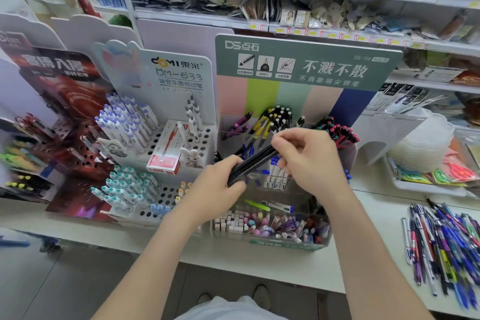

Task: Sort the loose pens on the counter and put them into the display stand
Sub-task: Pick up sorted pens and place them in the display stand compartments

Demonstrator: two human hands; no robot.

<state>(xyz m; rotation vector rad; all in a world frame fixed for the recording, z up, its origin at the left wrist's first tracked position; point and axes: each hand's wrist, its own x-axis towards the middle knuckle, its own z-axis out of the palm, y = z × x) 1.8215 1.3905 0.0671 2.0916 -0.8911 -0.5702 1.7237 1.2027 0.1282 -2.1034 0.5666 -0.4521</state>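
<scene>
Left hand (215,186): fingers curled round black pens (250,163), lower end.
Right hand (309,161): at 2 o'clock, pinches upper end.
Pen count: we cannot tell, blurred.

Bright, even light; edges blurred, perhaps by wide-angle distortion

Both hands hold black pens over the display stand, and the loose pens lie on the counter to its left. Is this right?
No: the head view shows the loose pens on the counter to the right of the display stand. The rest holds.
</scene>
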